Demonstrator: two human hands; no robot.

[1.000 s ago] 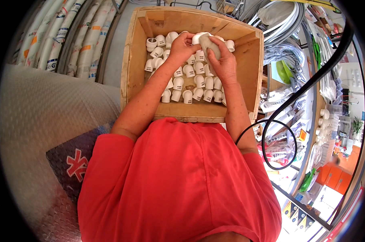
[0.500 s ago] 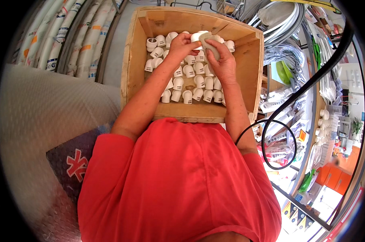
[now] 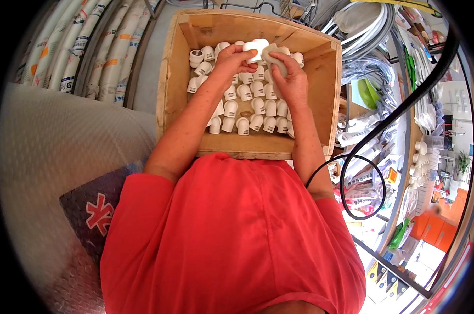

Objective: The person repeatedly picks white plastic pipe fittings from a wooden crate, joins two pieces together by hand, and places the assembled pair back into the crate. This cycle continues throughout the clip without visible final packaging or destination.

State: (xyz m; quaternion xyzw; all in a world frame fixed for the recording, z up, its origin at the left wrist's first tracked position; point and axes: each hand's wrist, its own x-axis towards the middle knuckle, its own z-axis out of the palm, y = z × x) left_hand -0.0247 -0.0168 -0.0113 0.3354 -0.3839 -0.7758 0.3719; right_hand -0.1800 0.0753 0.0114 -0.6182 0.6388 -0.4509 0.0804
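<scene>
I see my left hand (image 3: 232, 58) pinching a white plastic elbow fitting (image 3: 256, 48) and my right hand (image 3: 288, 78) curled around a greyish fitting (image 3: 272, 54), both above the far end of the wooden crate (image 3: 170, 89). Rows of white fittings (image 3: 250, 107) fill the crate's middle, leaving bare floor along its right wall.

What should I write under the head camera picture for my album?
Two hands, left hand and right hand, hold white pipe fittings above a wooden crate full of them.
</scene>
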